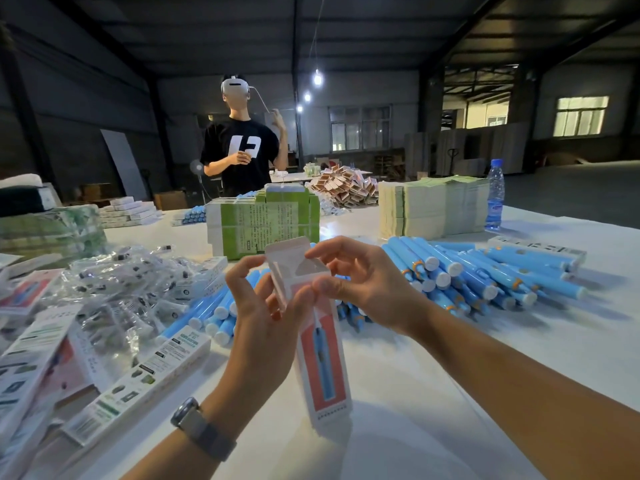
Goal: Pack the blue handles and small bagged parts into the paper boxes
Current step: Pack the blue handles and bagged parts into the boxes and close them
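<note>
I hold a tall paper box (323,368) upright in front of me; it is white with a red panel showing a blue handle. My left hand (263,327) grips its upper left side. My right hand (360,285) pinches the open top flaps (294,258) between thumb and fingers. A heap of blue handles (485,271) lies on the table to the right, and more blue handles (211,313) lie behind my left hand. A pile of small clear bagged parts (128,289) sits at the left.
Packed and flat boxes (138,382) lie at the near left. Green carton stacks (263,220) stand at centre back, a paper stack (433,206) and a water bottle (496,195) at back right. A person in a black shirt (244,150) stands across the white table (450,358).
</note>
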Demonstrator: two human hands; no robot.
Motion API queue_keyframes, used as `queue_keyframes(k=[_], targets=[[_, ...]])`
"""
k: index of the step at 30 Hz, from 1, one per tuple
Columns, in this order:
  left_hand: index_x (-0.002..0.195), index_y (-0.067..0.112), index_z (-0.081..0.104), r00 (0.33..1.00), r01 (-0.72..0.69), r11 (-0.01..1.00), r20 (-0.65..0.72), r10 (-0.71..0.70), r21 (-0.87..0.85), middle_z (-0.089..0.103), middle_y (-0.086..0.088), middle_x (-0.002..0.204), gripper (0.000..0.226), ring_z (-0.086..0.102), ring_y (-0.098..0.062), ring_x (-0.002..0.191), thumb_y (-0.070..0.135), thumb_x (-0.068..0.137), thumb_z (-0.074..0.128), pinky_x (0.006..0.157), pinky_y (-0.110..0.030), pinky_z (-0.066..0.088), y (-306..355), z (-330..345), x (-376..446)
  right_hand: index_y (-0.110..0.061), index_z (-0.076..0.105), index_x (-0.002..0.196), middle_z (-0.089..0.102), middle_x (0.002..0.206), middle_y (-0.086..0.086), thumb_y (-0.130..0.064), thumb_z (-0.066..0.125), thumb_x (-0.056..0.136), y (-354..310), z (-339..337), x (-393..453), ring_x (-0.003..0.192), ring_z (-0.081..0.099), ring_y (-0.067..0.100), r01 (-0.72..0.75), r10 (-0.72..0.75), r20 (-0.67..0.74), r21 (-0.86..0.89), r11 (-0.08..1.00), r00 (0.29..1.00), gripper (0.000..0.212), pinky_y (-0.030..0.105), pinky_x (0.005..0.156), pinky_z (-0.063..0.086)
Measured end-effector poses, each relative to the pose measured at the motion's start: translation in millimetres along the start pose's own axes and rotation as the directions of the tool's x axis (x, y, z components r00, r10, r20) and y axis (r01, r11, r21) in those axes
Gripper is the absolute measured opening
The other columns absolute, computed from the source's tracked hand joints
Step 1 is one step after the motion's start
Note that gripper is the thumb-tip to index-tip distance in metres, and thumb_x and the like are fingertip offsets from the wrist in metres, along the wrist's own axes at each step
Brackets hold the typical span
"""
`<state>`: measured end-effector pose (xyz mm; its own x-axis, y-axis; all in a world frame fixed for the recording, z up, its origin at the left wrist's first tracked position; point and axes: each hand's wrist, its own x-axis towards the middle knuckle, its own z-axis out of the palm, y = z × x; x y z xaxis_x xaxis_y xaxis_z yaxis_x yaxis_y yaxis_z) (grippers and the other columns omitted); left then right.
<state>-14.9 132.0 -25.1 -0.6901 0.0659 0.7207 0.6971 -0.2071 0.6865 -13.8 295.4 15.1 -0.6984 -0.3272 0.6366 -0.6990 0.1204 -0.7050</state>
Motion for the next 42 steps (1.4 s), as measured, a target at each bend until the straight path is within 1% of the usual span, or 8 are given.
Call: queue_keyframes(k=[6, 10, 15, 19, 25, 34, 38, 42], targets=[[0.105, 0.023, 0.038, 0.996, -0.082, 0.994, 0.048, 0.078, 0.074, 0.070, 0.015, 0.093, 0.018, 0.067, -0.002, 0.079, 0.025, 0.094, 0.053, 0.065, -0.018, 0.053, -2.8, 3.5, -6.4, -0.018, 0.068, 0.105, 0.057, 0.093, 0.008, -0.019, 0.069, 0.086, -0.2, 4.8, -4.7, 0.080, 0.054, 0.022, 0.046, -0.050, -0.038, -0.095, 0.994, 0.998, 0.019, 0.025, 0.075, 0.050], [0.099, 0.020, 0.043, 0.994, -0.089, 0.991, 0.076, 0.081, 0.100, 0.065, 0.011, 0.085, 0.008, 0.061, 0.002, 0.071, 0.015, 0.098, 0.048, 0.061, -0.015, 0.049, 0.1, 12.6, -9.6, -0.012, 0.070, 0.099, 0.058, 0.094, 0.001, -0.013, 0.069, 0.086, 0.1, 0.7, -15.7, 0.079, 0.054, 0.002, 0.060, -0.070, -0.092, -0.098, 0.993, 0.993, 0.013, 0.017, 0.074, 0.046], [0.100, 0.020, 0.049, 0.994, -0.088, 0.990, 0.081, 0.080, 0.107, 0.064, 0.016, 0.082, 0.007, 0.060, 0.001, 0.068, 0.023, 0.093, 0.049, 0.061, -0.015, 0.050, 5.9, 15.6, -11.2, -0.019, 0.069, 0.087, 0.057, 0.090, -0.003, -0.015, 0.072, 0.084, -1.2, 1.6, -18.7, 0.083, 0.056, 0.012, 0.103, -0.119, -0.126, -0.123, 0.987, 0.985, 0.006, 0.029, 0.075, 0.049], [0.101, 0.019, 0.054, 0.991, -0.104, 0.987, 0.101, 0.092, 0.123, 0.066, 0.019, 0.083, 0.009, 0.059, 0.004, 0.068, 0.019, 0.093, 0.049, 0.062, -0.010, 0.047, 7.0, 17.6, -10.6, -0.023, 0.069, 0.090, 0.050, 0.106, -0.001, -0.011, 0.076, 0.081, -1.6, -1.4, -19.8, 0.104, 0.055, 0.009, 0.075, -0.080, -0.152, -0.039, 0.996, 0.985, 0.017, 0.030, 0.072, 0.055], [0.116, 0.032, 0.042, 0.988, -0.082, 0.991, 0.142, 0.067, 0.104, 0.069, 0.013, 0.105, 0.023, 0.069, -0.005, 0.085, 0.020, 0.099, 0.049, 0.067, -0.025, 0.057, 7.1, 14.6, -12.1, -0.032, 0.055, 0.122, 0.061, 0.107, -0.004, -0.007, 0.079, 0.076, -9.7, -4.5, -17.7, 0.097, 0.060, 0.017, 0.097, -0.094, -0.120, 0.017, 0.995, 0.988, 0.057, 0.032, 0.080, 0.053], [0.110, 0.036, 0.035, 0.994, 0.029, 0.997, 0.106, -0.036, 0.065, 0.067, -0.007, 0.102, 0.030, 0.066, -0.015, 0.071, 0.036, 0.089, 0.056, 0.063, -0.028, 0.057, 9.4, 14.2, -10.2, -0.009, 0.071, 0.095, 0.062, 0.097, 0.008, 0.006, 0.072, 0.079, -15.1, -10.7, -20.7, 0.093, 0.062, 0.014, 0.077, -0.077, -0.039, -0.007, 0.997, 0.996, 0.022, 0.025, 0.073, 0.050], [0.108, 0.031, 0.048, 0.991, -0.016, 0.985, 0.136, -0.008, 0.171, 0.067, 0.007, 0.094, 0.018, 0.065, -0.010, 0.069, 0.033, 0.093, 0.057, 0.060, -0.026, 0.056, 9.6, 13.2, -9.3, -0.014, 0.073, 0.087, 0.065, 0.096, 0.006, -0.009, 0.076, 0.081, -14.9, -11.3, -20.5, 0.094, 0.064, 0.020, 0.048, -0.051, -0.062, -0.042, 0.998, 0.997, 0.008, 0.038, 0.075, 0.054], [0.106, 0.028, 0.051, 0.985, -0.045, 0.980, 0.170, 0.012, 0.194, 0.066, 0.017, 0.092, 0.017, 0.063, -0.005, 0.071, 0.038, 0.092, 0.055, 0.061, -0.021, 0.053, 10.6, 12.6, -8.3, -0.027, 0.071, 0.094, 0.069, 0.091, -0.005, -0.015, 0.074, 0.081, -16.2, -8.7, -16.9, 0.090, 0.064, 0.019, 0.007, -0.020, -0.100, -0.131, 0.991, 0.995, 0.017, 0.037, 0.078, 0.056]])
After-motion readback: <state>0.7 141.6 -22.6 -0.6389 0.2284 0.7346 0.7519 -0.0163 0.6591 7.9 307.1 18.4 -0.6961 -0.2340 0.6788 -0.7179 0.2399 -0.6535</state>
